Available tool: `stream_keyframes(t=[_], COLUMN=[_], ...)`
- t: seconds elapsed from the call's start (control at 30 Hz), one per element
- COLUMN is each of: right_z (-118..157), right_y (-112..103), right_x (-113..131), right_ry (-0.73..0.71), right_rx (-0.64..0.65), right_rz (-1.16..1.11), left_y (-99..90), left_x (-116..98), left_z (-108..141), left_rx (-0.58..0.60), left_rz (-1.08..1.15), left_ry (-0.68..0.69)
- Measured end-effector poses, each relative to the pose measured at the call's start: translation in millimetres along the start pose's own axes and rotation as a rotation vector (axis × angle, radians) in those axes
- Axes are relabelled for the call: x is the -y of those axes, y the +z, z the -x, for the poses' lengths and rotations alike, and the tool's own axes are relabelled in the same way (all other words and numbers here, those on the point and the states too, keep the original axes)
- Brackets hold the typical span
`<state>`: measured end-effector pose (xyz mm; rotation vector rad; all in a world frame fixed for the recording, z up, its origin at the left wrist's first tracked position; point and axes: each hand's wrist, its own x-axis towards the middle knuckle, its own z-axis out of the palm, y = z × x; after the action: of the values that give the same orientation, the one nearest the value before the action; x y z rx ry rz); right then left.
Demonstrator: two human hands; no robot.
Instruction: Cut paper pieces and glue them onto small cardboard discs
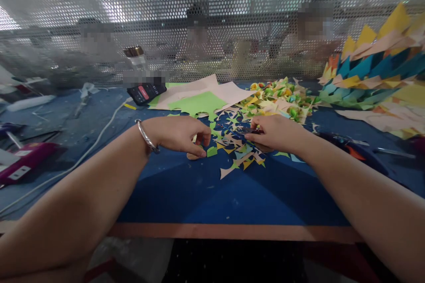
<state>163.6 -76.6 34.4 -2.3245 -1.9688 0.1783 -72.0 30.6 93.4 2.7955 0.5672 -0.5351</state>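
My left hand [181, 135], with a silver bracelet at its wrist, is low over the blue table. Its fingers are curled and apart, beside a small green paper piece [211, 151]; nothing shows between them. My right hand [277, 135] is closed around dark scissors [254, 131], whose blades point left over a heap of cut paper scraps [232, 135]. The scraps are green, pink and yellow and lie between the two hands. Behind them, large green [199, 102] and pale pink sheets [232, 93] overlap.
A phone [147, 93] leans at the back left near a white cable [102, 135]. Purple power strip [28, 161] at left. Behind the right hand lies a pile of curled paper pieces [282, 97]; a layered paper construction [372, 70] stands at right. Perforated screen [226, 22] behind.
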Motion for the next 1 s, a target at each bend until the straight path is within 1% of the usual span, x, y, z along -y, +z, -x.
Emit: stream_keyframes(t=[0.13,0.23,0.3,0.43,0.47,0.6,0.67,0.73,0.87,0.9,1.0], right_z=[-0.1,-0.6,-1.1,-1.6,-1.6,-0.9,-0.2,0.5,2.2,2.7,3.9], right_y=[1.5,2.7,3.4,3.6,3.4,2.5,2.2,1.7,-0.8,-1.6,-3.7], right_x=[0.1,-1.2,-2.1,-2.9,-2.9,-2.8,-2.6,-2.1,-1.6,-1.7,-1.9], right_ry=[-0.004,-0.015,-0.018,-0.020,-0.023,-0.036,-0.039,-0.037,-0.035,-0.037,-0.022], right_rx=[-0.007,-0.010,-0.022,-0.028,-0.023,-0.014,-0.020,-0.016,-0.029,-0.032,-0.038], right_rz=[0.011,0.009,0.016,0.024,0.025,0.015,-0.002,-0.020,-0.037,-0.040,-0.043], left_y=[2.4,2.8,1.1,-5.1,-6.0,-2.9,1.0,3.9,4.0,3.5,2.5], left_x=[1.0,3.7,6.2,11.1,11.6,9.0,7.5,7.2,9.7,10.5,11.8], left_z=[1.4,0.8,1.5,6.9,7.9,5.8,1.9,-1.7,-4.9,-5.0,-4.5], left_rx=[0.045,0.043,0.041,0.112,0.113,-0.003,-0.032,-0.028,0.054,0.059,0.016], left_rz=[-0.074,-0.087,-0.079,-0.006,-0.004,-0.088,-0.121,-0.135,-0.050,-0.028,-0.020], left_ry=[-0.072,-0.095,-0.103,-0.114,-0.125,-0.170,-0.166,-0.166,-0.119,-0.104,-0.083])
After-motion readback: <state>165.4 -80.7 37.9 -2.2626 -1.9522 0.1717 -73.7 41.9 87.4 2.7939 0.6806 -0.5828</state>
